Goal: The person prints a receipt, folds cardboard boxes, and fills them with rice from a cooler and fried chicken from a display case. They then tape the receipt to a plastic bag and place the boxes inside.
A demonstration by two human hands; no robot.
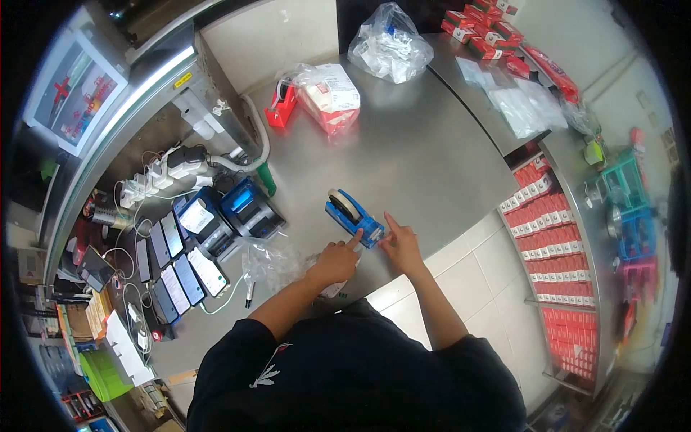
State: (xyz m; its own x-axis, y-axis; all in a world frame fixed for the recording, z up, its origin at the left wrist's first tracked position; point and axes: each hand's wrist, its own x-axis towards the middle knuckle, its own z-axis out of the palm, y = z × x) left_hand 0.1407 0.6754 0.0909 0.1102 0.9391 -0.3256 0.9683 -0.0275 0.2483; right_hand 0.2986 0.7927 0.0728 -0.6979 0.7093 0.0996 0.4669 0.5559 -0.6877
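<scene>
A blue tape dispenser (353,216) holding a roll of tape stands on the metal counter in front of me. My left hand (334,263) reaches its stretched index finger to the near end of the dispenser; its other fingers are partly hidden. Beneath that hand, partly covered by my arm, lies a plastic-wrapped packet (333,289). On the other side of the dispenser is my right hand (403,248), fingers apart and index finger pointing forward, with the thumb side close to the cutter end. Whether a strip of tape is between my hands is too small to tell.
A crumpled clear bag (270,263) lies left of my arm, near several phones (188,277) and two blue-black devices (248,205). Farther back are a red tape dispenser (281,106), a wrapped package (329,97) and a plastic bag (391,43). Shelved red boxes (551,241) stand right.
</scene>
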